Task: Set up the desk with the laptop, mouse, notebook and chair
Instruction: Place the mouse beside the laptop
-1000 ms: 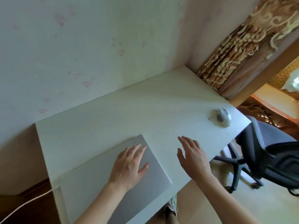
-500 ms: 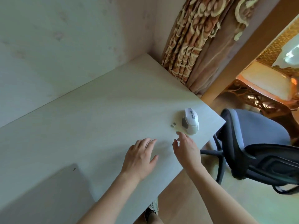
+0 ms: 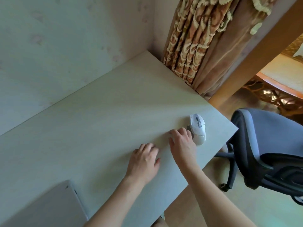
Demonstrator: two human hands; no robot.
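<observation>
Pale wood-grain worktop (image 3: pixel 101 112) runs into a corner of papered wall, a patterned curtain (image 3: pixel 196 38) hanging at one o'clock. Near its right edge lies the white mouse (image 3: pixel 198 129), long axis running roughly twelve to six. The right hand (image 3: pixel 182 143) is nearer: its fingers, loosely spread and holding nothing, sit just beside the mouse, which lies at two o'clock from them. The left hand (image 3: pixel 143 158) rests relaxed on the worktop. A closed laptop (image 3: pixel 49 207) sits at seven o'clock, the chair (image 3: pixel 268 153) well apart at four.
</observation>
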